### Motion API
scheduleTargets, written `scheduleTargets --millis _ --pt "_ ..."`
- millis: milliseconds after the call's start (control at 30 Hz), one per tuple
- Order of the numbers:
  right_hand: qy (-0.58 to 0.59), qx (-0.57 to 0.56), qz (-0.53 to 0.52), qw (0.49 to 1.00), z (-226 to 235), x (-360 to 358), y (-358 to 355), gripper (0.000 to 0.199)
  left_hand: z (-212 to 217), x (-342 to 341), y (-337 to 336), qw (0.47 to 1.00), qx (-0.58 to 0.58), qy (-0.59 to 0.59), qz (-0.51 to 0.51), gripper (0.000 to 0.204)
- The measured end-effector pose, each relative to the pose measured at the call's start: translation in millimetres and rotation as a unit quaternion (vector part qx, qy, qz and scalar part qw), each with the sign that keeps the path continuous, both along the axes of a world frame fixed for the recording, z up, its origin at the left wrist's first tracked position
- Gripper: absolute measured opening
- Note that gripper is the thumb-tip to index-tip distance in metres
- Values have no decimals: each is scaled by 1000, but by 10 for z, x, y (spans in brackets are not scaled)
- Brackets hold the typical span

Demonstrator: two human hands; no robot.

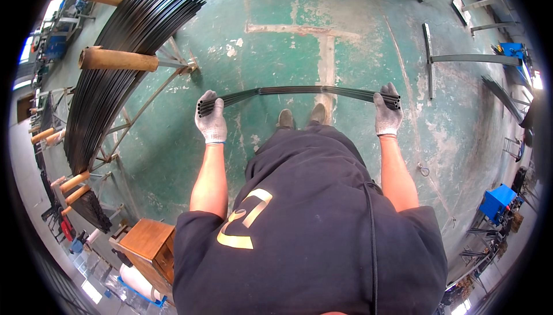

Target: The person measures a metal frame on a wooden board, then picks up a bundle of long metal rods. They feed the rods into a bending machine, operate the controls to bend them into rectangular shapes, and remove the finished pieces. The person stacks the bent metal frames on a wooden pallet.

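Note:
A bundle of thin black metal tubes spans the space in front of me, held crosswise between my hands. My left hand, in a pale work glove, is wrapped round the bundle's left end, thumb on the near side. At the right end my right hand, gloved the same way, grips the tubes, and their open round ends show past the fingers. The bundle has slight bends at two places along its length. Both forearms are bare and stretched forward.
At the left, a rack with padded tan arms carries a large stack of long black tubes. A wooden cabinet stands at the lower left. Metal stands and a blue box are at the right, over a worn green floor.

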State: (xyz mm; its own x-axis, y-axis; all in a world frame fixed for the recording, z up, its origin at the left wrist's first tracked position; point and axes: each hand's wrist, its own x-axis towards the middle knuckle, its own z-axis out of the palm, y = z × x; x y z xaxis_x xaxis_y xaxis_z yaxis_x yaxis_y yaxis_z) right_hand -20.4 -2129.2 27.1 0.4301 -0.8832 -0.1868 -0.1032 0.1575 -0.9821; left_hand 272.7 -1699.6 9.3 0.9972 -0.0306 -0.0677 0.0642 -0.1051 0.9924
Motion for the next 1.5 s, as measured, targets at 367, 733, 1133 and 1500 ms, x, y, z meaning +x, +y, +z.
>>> scheduleTargets --millis 367,733,1133,1500 --pt "125 -88 -32 988 64 -4 74 63 68 -8 -74 995 86 -32 30 26" --pt "226 -151 -77 959 339 194 170 29 80 -16 -148 995 57 -47 62 15" --pt "191 -147 -44 970 210 47 141 30 129 -77 -184 992 61 -74 82 13" --pt "180 -155 -41 971 234 56 155 27 148 1 -172 992 52 -47 101 15"
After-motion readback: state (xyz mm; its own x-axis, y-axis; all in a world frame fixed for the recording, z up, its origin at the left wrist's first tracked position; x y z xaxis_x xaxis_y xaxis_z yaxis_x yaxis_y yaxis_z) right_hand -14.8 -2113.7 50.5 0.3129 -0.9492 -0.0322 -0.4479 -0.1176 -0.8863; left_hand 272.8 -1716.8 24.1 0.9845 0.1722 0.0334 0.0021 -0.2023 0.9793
